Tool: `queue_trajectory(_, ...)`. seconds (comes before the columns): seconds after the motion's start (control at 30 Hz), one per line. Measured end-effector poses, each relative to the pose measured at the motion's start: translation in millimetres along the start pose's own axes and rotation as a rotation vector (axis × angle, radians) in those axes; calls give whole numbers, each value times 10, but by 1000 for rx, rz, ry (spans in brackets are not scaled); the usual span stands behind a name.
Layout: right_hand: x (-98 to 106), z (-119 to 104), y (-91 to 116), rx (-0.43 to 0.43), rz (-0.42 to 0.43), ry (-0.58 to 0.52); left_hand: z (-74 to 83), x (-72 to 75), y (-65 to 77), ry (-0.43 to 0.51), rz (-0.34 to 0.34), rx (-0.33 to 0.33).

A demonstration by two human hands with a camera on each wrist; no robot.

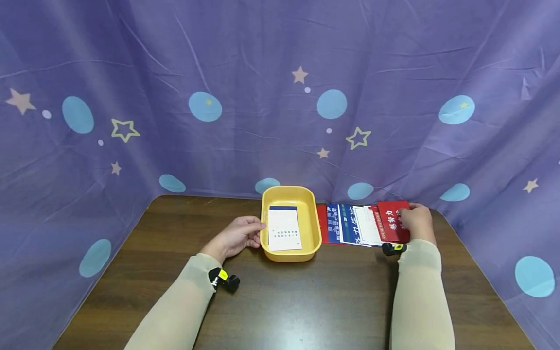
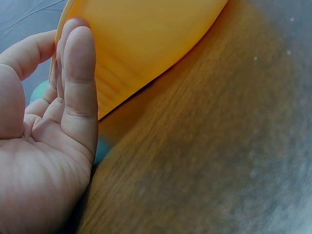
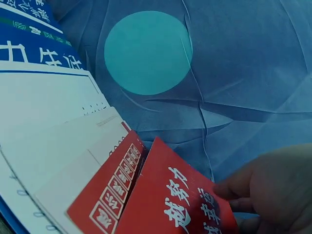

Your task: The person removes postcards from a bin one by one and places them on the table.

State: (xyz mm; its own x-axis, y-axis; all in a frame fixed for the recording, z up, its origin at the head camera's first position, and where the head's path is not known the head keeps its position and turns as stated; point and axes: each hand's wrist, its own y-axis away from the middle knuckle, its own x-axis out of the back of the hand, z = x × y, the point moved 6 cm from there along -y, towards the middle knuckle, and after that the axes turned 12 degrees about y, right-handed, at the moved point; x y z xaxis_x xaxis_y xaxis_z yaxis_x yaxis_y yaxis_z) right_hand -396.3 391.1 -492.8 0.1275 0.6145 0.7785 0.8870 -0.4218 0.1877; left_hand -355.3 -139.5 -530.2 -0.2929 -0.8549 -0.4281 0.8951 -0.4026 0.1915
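Note:
My left hand grips the left wall of a yellow plastic basin, thumb at the rim and fingers against the outside. Inside the basin lie a white card with small print and a dark blue card partly under it. At the right, my right hand pinches the right edge of a red card with white Chinese characters. In the right wrist view this red card lies tilted over another red card with boxed characters. The tips of the right fingers are partly hidden behind the card.
A row of overlapping cards spreads between the basin and my right hand, among them a blue card and a white card. They lie along the back edge of the brown wooden table. A purple curtain hangs directly behind.

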Motion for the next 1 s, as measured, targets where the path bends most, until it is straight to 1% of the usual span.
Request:
queue_trajectory(0.07, -11, 3, -4, -2, -3, 5, 7, -3, 2, -3, 2, -3)
queue_trajectory(0.23, -32, -30, -1, 45, -5, 99, 15, -9, 6, -6, -5, -7)
queue_trajectory(0.3, -48, -35, 10, 49, -15, 117, 14, -10, 4, -5, -9, -8)
queue_trajectory(0.5, -116, -15, 29, 21, -38, 148, 4, -9, -7, 0, -15, -12)
queue_trajectory(0.73, -186, -26, 25, 0, -45, 197, -6, -3, -12, 1, -12, -15)
queue_trajectory(1.0, -189, -77, 98, -14, -55, 255, 1, -12, -2, -8, -8, -15)
